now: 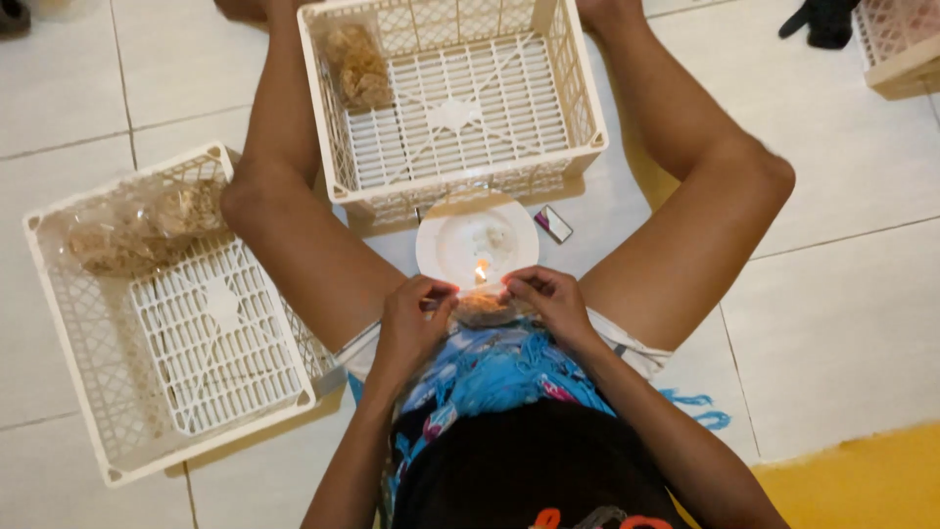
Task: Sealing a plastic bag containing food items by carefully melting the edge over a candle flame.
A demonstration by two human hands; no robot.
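The person sits on the white tiled floor (832, 323) with knees spread, and both hands meet low between the legs, just in front of the lap. The left hand (416, 318) and the right hand (548, 302) each pinch one end of the top edge of a small clear plastic bag (485, 309) filled with brownish snack pieces. The bag looks rounded and stuffed, its contents tan and crumbly, its film glossy. Its stretched top edge runs left to right between the two hands, so its long axis lies across the body, and that edge points up and away from the person, toward the flame. Both hands are closed in a fingertip grip on the bag, thumbs and forefingers pressed together.

Just beyond the bag's top edge burns a small candle flame (481, 271), standing on a round white plate (446, 240) on the floor. A small lighter (553, 223) lies beside the plate on its right. Behind the plate stands a cream plastic crate (578, 108) with one filled bag (360, 67) in its far left corner. A second cream crate (69, 362) sits at the person's left, holding several filled bags (142, 227) along its far edge.
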